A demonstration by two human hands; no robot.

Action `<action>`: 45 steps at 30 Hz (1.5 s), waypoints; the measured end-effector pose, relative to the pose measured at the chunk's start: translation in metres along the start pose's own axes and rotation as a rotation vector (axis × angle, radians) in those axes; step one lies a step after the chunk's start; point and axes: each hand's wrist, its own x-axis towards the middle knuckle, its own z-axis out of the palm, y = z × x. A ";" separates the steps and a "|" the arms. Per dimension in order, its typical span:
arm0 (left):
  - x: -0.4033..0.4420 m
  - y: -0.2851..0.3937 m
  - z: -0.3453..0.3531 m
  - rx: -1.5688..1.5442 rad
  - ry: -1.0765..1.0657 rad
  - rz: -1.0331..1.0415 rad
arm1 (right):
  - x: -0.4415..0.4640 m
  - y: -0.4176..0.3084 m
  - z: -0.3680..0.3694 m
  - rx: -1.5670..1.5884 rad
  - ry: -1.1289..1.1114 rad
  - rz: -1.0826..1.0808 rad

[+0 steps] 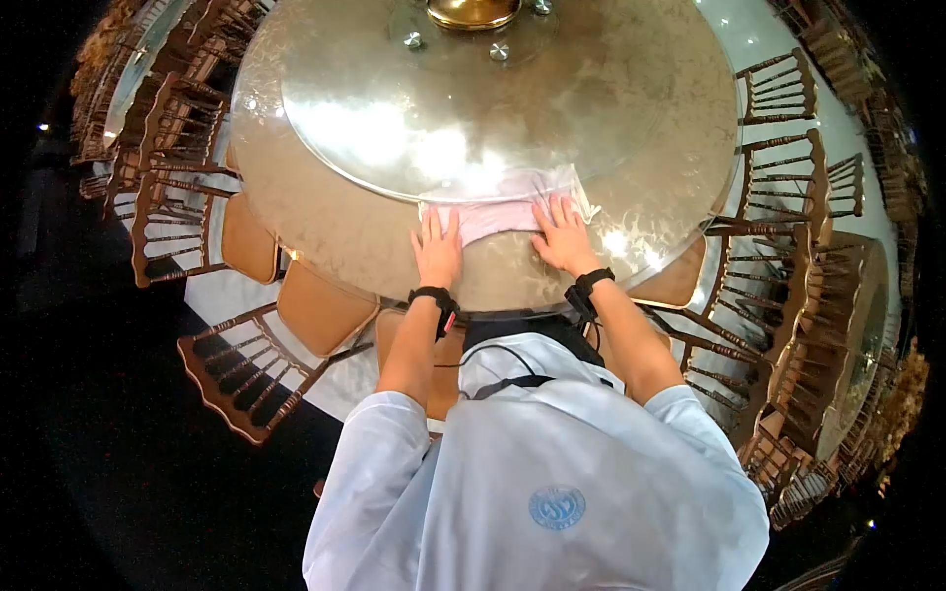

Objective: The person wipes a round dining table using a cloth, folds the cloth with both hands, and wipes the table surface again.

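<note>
A pink cloth (501,216) lies at the near side of a round table (345,231), partly over the edge of the raised glass turntable (384,175). My left hand (438,248) presses on the cloth's left end with its fingers stretched out. On the right end rests my right hand (564,236), its fingers spread flat. Both palms face down, and neither hand is wrapped round anything. A pale frayed edge of the cloth sticks out beyond my right fingers.
A gold-coloured round piece (473,12) stands at the turntable's middle among small metal knobs (500,51). Wooden chairs with tan seats (325,307) ring the table on both sides. Another chair (246,379) stands behind on the left. More tables and chairs show at the right edge.
</note>
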 end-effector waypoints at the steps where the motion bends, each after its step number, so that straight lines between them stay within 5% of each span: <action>1: -0.012 0.001 0.004 -0.003 0.024 -0.009 | -0.006 0.000 0.003 0.007 0.031 -0.027; 9: -0.089 -0.004 0.011 -0.012 0.042 0.010 | -0.057 -0.004 0.012 0.044 -0.020 -0.159; 19: -0.084 -0.017 0.017 0.039 0.156 0.089 | -0.053 -0.020 0.026 0.001 0.010 -0.088; 28: -0.061 -0.058 0.001 0.132 -0.008 -0.007 | -0.041 -0.051 0.005 -0.016 -0.097 -0.076; 33: -0.063 -0.074 0.000 0.116 0.121 -0.012 | -0.048 -0.081 -0.002 -0.080 -0.156 0.039; 45: -0.072 -0.132 -0.018 0.196 0.070 -0.153 | 0.020 -0.104 0.027 0.050 0.043 -0.399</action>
